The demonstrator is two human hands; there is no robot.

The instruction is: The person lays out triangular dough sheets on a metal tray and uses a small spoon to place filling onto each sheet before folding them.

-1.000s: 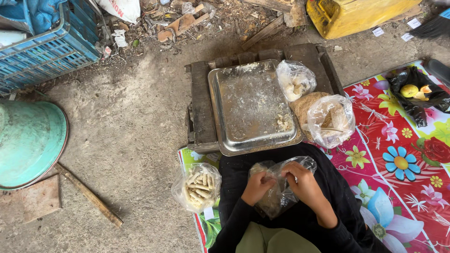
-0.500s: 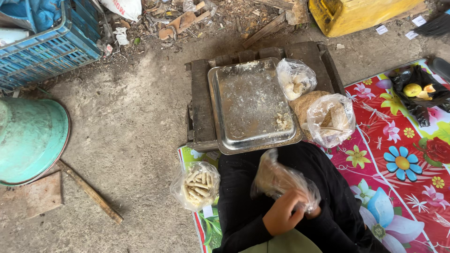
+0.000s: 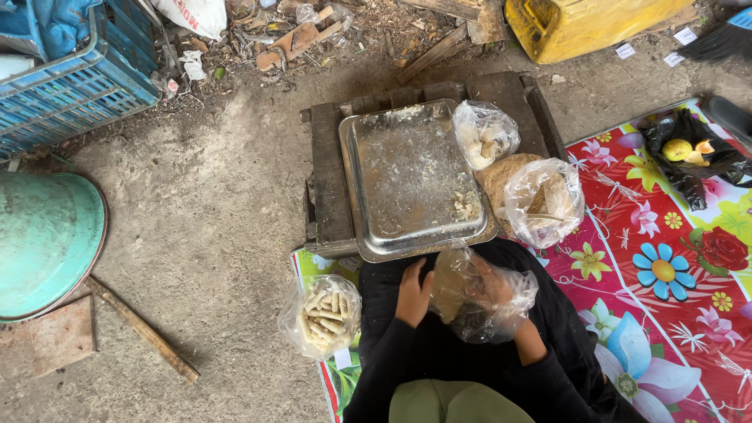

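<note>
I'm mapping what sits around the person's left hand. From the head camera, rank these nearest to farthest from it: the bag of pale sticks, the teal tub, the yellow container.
From the left hand:
1. Bag of pale sticks, just to its left on the mat's edge.
2. Yellow container, far up at the top right.
3. Teal tub, at the far left edge.
</note>
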